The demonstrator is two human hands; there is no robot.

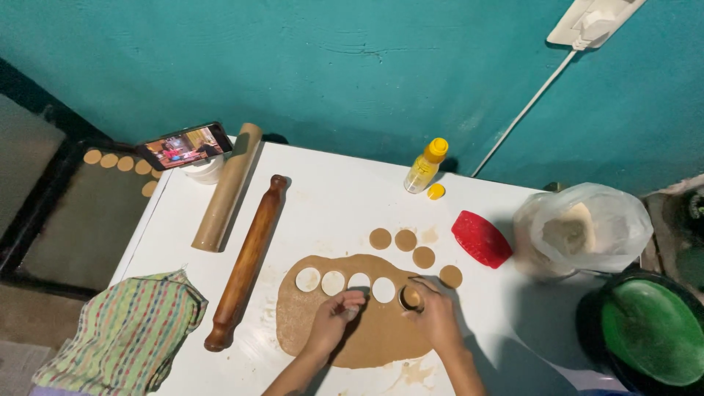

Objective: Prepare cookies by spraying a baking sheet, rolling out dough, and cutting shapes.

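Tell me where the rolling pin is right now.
In the head view, the wooden rolling pin lies on the left half of the white table, between the brown tube and the rolled-out dough, beside the striped cloth.
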